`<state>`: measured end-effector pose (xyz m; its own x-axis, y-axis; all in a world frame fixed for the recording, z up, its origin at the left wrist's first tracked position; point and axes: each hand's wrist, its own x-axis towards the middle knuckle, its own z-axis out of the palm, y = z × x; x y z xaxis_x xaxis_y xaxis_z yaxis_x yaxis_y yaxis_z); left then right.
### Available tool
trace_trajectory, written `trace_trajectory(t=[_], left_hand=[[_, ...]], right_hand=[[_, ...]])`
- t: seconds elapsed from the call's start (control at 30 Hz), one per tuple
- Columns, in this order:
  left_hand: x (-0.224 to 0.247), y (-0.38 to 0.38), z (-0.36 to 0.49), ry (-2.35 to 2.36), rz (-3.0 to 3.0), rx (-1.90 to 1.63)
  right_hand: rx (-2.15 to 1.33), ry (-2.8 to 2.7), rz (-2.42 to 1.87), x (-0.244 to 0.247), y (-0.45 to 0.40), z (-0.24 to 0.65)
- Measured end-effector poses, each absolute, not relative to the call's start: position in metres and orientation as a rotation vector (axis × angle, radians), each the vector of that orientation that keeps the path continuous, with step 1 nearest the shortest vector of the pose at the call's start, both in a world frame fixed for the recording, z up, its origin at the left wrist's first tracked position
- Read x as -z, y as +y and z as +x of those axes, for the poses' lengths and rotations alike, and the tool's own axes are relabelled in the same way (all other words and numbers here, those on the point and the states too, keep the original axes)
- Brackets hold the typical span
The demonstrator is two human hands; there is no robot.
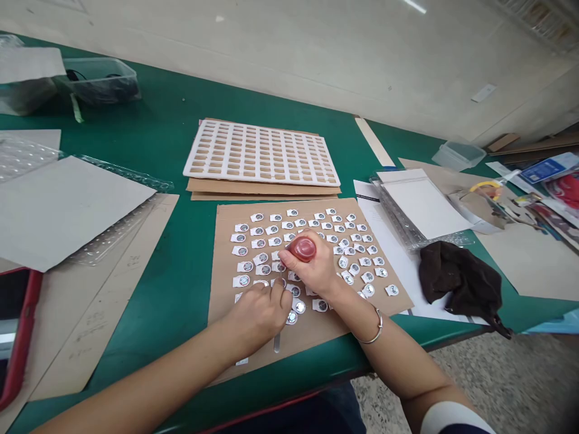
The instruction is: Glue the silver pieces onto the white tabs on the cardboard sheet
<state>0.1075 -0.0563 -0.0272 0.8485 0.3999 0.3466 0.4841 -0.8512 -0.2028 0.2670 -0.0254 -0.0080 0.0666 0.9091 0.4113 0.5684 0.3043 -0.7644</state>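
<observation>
My right hand (319, 268) is wrapped round a red squeeze bottle (302, 248), tipped with its base toward me and a thin nozzle pointing down. Just left of it, my left hand (262, 310) is closed in a pinch. The flat metal end of what look like tweezers (277, 343) sticks out beneath that hand; their tips are hidden. Both hands meet over a brown cardboard sheet (226, 265) that bears many small white tabs with round silvery discs (244, 281), laid in rough rows. The piece right under the nozzle is partly covered by my fingers.
Behind the cardboard lies a white slotted tray (260, 150) on more cardboard. Clear plastic sheets and grey board (67, 211) lie left, beside a red-cased phone (20, 331). On the right are a dark cloth pouch (459, 280), white card (423, 202) and yellow-handled scissors (486, 185).
</observation>
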Motion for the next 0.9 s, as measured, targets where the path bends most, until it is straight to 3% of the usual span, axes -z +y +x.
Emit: trace_trajectory(t=[0.9], left_hand=[[0.0244, -0.0535, 0.1085, -0.676, -2.751, 0.504]], right_hand=[[-0.403, -1.662, -1.391, 0.0065, -0.0236, 0.2717]])
